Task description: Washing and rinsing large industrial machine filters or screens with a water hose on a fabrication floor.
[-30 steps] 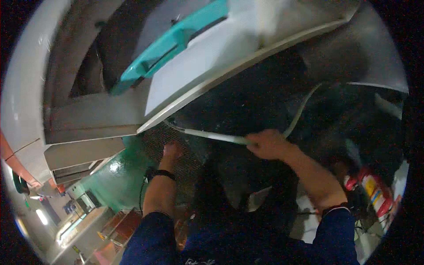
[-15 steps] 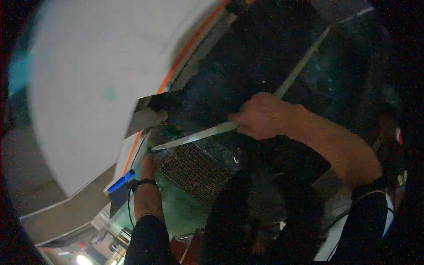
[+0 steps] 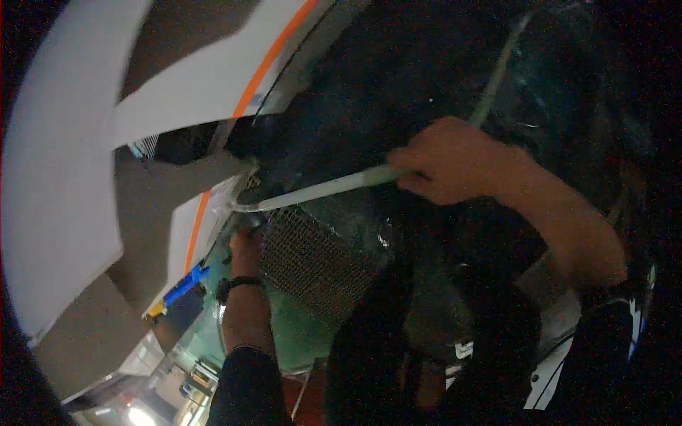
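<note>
A long pale strip, like a flat hose [image 3: 320, 190], runs from the left across to my right hand [image 3: 455, 163], whose fingers are wrapped round it. Beyond that hand, it continues toward the far right. Its left end narrows to a clear, twisted tip beside an orange-striped edge. My left hand [image 3: 245, 245] is just below that tip, beside a dark mesh panel [image 3: 320, 266]. Its fingers are dim and partly hidden, so what they hold, if anything, does not show. A dark band circles the left wrist.
White panels [image 3: 71, 177] edged by an orange stripe [image 3: 266, 64] stand at the left. A blue and yellow object [image 3: 185, 285] lies by the left forearm. A greenish surface [image 3: 302, 298] is below the mesh. My dark-clad legs [image 3: 369, 312] are at the lower middle. The far side is very dark.
The view has shifted, showing more of the left panels. The right hand has risen slightly and moved right with the strip. The left hand now sits a little lower than the strip's tip.
</note>
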### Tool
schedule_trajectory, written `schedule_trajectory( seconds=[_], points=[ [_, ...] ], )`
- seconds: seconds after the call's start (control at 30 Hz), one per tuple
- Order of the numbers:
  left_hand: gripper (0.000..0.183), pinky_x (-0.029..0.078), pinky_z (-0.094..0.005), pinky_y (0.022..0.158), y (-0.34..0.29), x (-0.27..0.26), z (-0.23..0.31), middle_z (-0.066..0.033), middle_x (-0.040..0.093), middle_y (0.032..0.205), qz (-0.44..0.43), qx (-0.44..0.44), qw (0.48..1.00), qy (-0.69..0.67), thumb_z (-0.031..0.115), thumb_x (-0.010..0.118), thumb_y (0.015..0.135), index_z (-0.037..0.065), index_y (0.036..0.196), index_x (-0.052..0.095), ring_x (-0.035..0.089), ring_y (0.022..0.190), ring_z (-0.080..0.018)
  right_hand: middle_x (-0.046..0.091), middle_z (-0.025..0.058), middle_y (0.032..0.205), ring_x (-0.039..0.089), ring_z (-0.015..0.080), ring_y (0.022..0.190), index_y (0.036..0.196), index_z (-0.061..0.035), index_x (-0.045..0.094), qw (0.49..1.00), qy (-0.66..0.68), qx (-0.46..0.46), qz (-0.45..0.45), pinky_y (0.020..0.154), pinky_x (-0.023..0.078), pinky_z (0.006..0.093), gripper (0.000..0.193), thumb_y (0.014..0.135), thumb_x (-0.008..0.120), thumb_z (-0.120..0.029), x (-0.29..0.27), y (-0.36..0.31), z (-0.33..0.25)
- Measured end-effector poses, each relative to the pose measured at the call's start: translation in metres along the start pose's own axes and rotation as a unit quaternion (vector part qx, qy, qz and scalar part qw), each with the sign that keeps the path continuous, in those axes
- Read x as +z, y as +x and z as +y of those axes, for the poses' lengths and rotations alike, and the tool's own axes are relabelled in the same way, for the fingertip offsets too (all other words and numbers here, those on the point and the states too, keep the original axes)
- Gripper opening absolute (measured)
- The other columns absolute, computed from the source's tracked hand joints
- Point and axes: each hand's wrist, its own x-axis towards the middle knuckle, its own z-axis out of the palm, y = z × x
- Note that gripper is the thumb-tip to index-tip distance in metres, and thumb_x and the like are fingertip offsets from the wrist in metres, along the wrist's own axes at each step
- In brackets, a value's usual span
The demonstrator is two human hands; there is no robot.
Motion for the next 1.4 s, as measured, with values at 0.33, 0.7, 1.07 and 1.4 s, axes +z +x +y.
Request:
schedule_trajectory(
  seconds=[0.33, 0.7, 1.07, 1.4],
  points=[
    [0.04, 0.054, -0.0425, 0.087, -0.102, 0.113, 0.157, -0.0089, 0.06, 0.132, -0.041, -0.16, 0.613, -0.773, 0.034, 0.051, 0.101, 0.008, 0.131, 0.058, 0.061, 0.111, -0.0257, 0.065, 0.0156, 0.073, 0.065, 0.0414, 0.075, 0.095, -0.0117, 0.066, 0.999, 0.002, 0.013, -0.032, 0.07, 0.05, 0.055, 0.023, 0.087, 0.065, -0.033, -0.027, -0.045, -0.011],
    [0.038, 0.05, -0.0471, 0.092, -0.085, 0.143, 0.138, -0.0127, 0.06, 0.122, 0.077, 0.222, 0.84, -0.488, 0.03, 0.046, 0.101, 0.005, 0.128, 0.058, 0.058, 0.109, -0.0289, 0.065, 0.0164, 0.072, 0.066, 0.0411, 0.074, 0.083, -0.009, 0.067, 0.994, -0.013, 0.08, -0.078, 0.07, 0.051, 0.0541, 0.025, 0.084, 0.068, -0.034, -0.056, -0.118, 0.013],
    [0.035, 0.051, -0.0449, 0.083, -0.211, 0.035, 0.139, -0.0107, 0.064, 0.108, 0.115, -0.113, 0.571, -0.805, 0.036, 0.048, 0.1, 0.008, 0.117, 0.06, 0.061, 0.096, -0.0295, 0.067, 0.0219, 0.081, 0.067, 0.0398, 0.077, 0.088, -0.0044, 0.069, 0.988, 0.001, 0.151, 0.016, 0.069, 0.05, 0.0494, 0.027, 0.081, 0.07, -0.03, -0.018, -0.134, 0.055],
    [0.027, 0.055, -0.0388, 0.068, -0.384, -0.217, 0.03, -0.0113, 0.064, 0.097, 0.282, -0.124, 0.487, -0.817, 0.003, 0.059, 0.088, 0.003, 0.115, 0.059, 0.064, 0.079, -0.0252, 0.071, 0.0227, 0.096, 0.068, 0.0431, 0.092, 0.098, -0.0041, 0.073, 0.982, -0.006, 0.19, 0.02, 0.087, 0.053, 0.0468, 0.033, 0.086, 0.066, -0.034, -0.017, -0.127, 0.019]
  ],
)
